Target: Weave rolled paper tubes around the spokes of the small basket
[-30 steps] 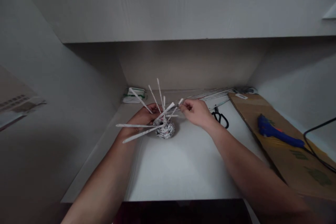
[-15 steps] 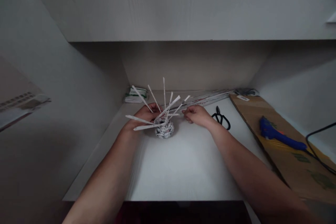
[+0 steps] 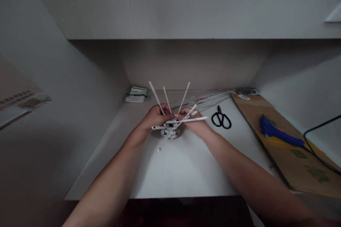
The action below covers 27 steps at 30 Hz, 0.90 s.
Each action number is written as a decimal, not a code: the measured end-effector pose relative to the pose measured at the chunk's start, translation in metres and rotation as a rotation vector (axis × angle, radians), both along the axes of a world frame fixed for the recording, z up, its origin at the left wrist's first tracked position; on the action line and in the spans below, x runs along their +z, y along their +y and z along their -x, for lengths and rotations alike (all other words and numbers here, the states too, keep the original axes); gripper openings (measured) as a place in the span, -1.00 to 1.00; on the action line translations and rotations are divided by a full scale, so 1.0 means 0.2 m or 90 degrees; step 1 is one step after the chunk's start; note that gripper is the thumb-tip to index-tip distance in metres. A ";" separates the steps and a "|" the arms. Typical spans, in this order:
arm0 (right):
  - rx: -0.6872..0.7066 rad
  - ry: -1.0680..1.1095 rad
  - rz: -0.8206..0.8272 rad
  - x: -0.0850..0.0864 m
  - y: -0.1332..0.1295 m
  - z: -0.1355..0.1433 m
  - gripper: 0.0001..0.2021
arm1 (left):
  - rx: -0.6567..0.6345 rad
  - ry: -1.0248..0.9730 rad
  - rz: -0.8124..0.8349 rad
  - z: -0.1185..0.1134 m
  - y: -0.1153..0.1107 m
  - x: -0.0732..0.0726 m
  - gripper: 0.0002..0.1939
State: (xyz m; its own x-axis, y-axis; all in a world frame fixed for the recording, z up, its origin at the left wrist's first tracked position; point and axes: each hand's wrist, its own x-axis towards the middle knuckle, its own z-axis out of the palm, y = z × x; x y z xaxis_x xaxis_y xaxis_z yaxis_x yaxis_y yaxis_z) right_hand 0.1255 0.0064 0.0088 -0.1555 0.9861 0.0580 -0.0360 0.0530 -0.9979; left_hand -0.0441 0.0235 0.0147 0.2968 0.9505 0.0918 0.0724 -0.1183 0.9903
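A small round basket woven from rolled newspaper tubes stands on the white table, with several loose tube ends fanning out from its rim. On its left side, my left hand is closed at the rim, thumb and fingers pinching the base of the tubes. Opposite it, my right hand pinches the rim's back right, its fingers partly covered by tubes that cross in front. My fingertips nearly meet behind the rim. Exactly which tube each hand pinches is hard to make out.
Black-handled scissors lie to the right. Behind them runs a bundle of long paper tubes. A blue glue gun with a black cord rests on cardboard. A white-and-green packet sits back left; a small white bit lies in front.
My right hand has moved left onto the basket's rim. The basket appears turned, its tubes pointing in other directions. A small white bit now shows on the table in front.
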 end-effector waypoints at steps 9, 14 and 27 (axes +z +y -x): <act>-0.113 0.033 -0.010 -0.07 -0.05 -0.04 -0.75 | -0.043 -0.004 -0.028 -0.05 -0.01 -0.05 -0.69; -0.108 -0.058 -0.081 -0.09 -0.03 -0.08 -0.81 | -0.036 -0.006 -0.013 -0.07 -0.02 -0.06 -0.73; -0.115 0.102 0.024 -0.09 -0.03 -0.06 -0.79 | 0.026 -0.008 -0.016 -0.11 -0.04 -0.05 -0.78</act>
